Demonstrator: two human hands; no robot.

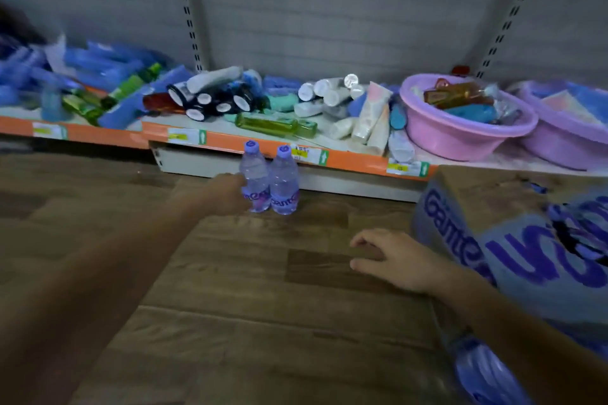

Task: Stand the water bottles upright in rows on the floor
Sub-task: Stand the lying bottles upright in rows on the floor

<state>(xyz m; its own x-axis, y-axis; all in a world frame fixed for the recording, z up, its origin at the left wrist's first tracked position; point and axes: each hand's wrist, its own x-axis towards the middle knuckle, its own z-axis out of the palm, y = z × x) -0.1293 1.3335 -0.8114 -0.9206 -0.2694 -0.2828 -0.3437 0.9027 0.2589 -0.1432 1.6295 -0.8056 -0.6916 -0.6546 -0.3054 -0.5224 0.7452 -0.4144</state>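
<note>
Two clear water bottles with purple caps and purple labels stand upright side by side on the wooden floor, close to the shelf base. My left hand reaches forward and grips the left bottle around its lower half. The right bottle stands free, touching its neighbour. My right hand hovers low over the floor, fingers apart and holding nothing, beside the cardboard bottle carton. Another bottle lies by my right forearm at the lower right.
A low shelf with an orange price strip runs across the back, piled with tubes, toiletry bottles and blue packs. Two pink basins sit on its right end. The torn carton stands on the right, on the wood-pattern floor.
</note>
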